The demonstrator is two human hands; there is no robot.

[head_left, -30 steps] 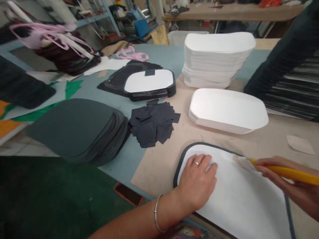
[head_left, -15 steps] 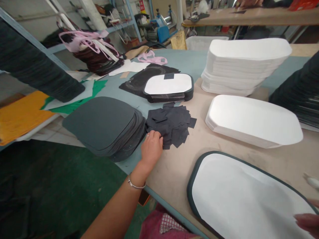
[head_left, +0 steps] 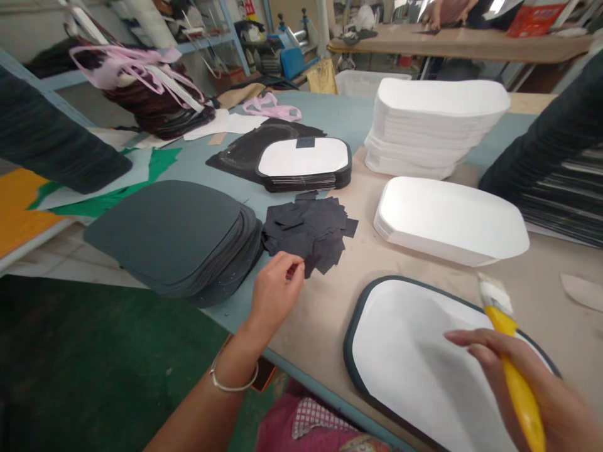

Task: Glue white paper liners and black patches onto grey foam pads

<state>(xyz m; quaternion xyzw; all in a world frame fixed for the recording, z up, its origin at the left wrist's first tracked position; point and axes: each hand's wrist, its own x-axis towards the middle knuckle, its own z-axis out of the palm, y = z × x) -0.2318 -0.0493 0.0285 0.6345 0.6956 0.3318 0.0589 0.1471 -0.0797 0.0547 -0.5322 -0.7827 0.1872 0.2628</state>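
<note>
My right hand [head_left: 532, 383] is closed round the yellow handle of a flat paintbrush [head_left: 502, 314], bristles pointing up and away. Below it lies a large rounded panel [head_left: 414, 351], white with a dark border. My left hand [head_left: 277, 285] is pinched at the near edge of a loose pile of small black square pieces [head_left: 306, 226]. One black piece seems to be at its fingertips, partly hidden. To the left of that hand stands a stack of dark grey rounded sheets [head_left: 169, 232].
Behind the pile sits a stack of white-topped dark panels [head_left: 306, 157]. White rounded sheets form a low stack [head_left: 452, 213] and a taller one [head_left: 438, 125]. Tall dark stacks flank both sides. Across the room, a person's hands [head_left: 436, 16] are over another table [head_left: 452, 44].
My right hand has come in from the right edge over the panel, bringing the paintbrush into view. My left hand's fingers have drawn slightly back into a pinch, and the view has shifted.
</note>
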